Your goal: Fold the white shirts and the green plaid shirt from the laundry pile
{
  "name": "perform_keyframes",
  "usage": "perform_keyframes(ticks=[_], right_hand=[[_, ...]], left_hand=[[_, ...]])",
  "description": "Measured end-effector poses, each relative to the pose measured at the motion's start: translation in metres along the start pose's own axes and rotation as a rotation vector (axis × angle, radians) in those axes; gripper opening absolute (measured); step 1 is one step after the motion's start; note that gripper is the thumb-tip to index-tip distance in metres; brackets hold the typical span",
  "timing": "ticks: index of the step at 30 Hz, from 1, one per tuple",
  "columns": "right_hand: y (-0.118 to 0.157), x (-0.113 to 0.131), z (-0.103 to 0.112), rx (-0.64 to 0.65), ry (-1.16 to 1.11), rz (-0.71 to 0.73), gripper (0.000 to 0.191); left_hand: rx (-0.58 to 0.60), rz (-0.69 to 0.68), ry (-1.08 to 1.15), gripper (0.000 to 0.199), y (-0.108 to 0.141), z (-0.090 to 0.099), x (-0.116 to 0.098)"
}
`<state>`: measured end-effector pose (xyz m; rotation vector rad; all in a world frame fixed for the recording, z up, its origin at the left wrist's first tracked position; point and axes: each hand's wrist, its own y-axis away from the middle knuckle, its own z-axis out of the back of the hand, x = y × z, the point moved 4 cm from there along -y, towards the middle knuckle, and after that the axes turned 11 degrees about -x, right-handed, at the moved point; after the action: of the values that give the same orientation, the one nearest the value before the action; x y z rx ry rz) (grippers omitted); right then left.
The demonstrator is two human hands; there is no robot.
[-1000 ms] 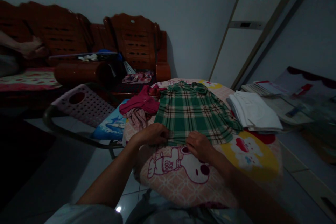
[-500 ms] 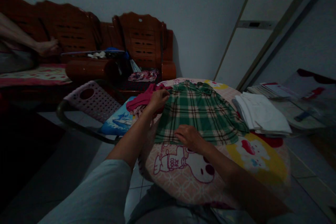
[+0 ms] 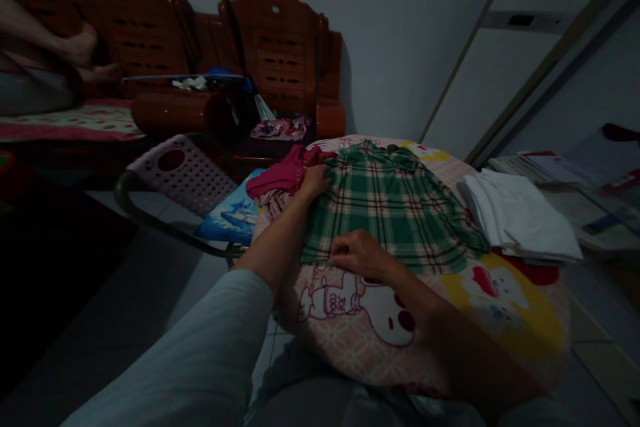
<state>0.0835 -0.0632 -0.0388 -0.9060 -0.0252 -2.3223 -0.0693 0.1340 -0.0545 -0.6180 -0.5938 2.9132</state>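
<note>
A green plaid garment (image 3: 385, 207) lies spread over a round, cloth-covered table, its gathered narrower end away from me and its wide hem toward me. At its upper left edge, beside the pink clothes, my left hand (image 3: 315, 183) is closed on the fabric; the fingertips are partly hidden. My right hand (image 3: 361, 255) rests at the near hem with its fingers curled in a pinch on the cloth. The crumpled pink clothes (image 3: 277, 179) lie just left of my left hand.
A patterned pink tablecloth (image 3: 345, 350) covers the table. Folded white cloths (image 3: 523, 217) are stacked at its right. Left stands a chair (image 3: 183, 170) with a blue cushion (image 3: 235, 217). Behind are wooden seats (image 3: 275, 47), with another person's bare feet (image 3: 83, 47) at far left.
My left hand has moved slightly down and settled against the garment's left edge. My right hand stays at the hem, fingers more curled. The camera view has shifted a little; the other person's feet moved.
</note>
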Motion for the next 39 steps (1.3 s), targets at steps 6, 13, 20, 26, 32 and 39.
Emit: perform_keyframes(ticks=[6,13,20,26,32,39], right_hand=[[0.011,-0.002,-0.012,-0.004,0.176,-0.044,0.011],[0.006,-0.01,-0.008,-0.132,0.095,-0.081,0.011],[0.012,0.001,-0.021,-0.033,0.24,0.061,0.007],[0.008,0.0,-0.028,0.012,0.386,0.031,0.017],[0.005,0.008,-0.031,0.07,0.499,0.088,0.022],[0.002,0.011,-0.03,0.001,0.308,0.099,0.017]], left_hand=[[-0.04,-0.017,0.051,0.037,0.003,-0.004,-0.004],[-0.019,-0.071,0.084,0.033,0.005,-0.002,-0.005],[-0.01,-0.084,0.031,0.034,0.004,-0.005,-0.005],[-0.009,-0.077,0.032,0.031,0.005,-0.003,-0.006],[-0.014,-0.057,0.07,0.031,0.007,-0.002,-0.008],[-0.006,-0.069,0.056,0.031,0.006,-0.002,-0.006]])
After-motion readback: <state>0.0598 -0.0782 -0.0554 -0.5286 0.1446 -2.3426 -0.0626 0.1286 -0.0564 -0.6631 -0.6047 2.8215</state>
